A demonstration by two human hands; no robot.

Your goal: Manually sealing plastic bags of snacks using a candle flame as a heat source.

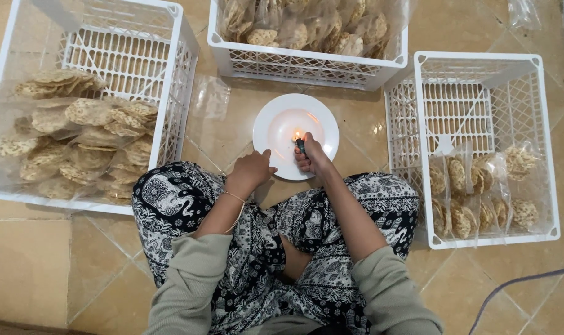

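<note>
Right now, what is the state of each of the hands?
Left hand: loosely curled, empty, resting at the white plate edge.
Right hand: closed on a lit lighter.

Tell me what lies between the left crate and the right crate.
In the head view: the white plate, with both hands at its near edge.

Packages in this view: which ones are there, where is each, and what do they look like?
Clear bags of round tan crackers, piled in the left white crate.
Similar bags filling the top crate.
Upright sealed packs in the right crate.
Empty clear bag on the tiled floor.
</note>
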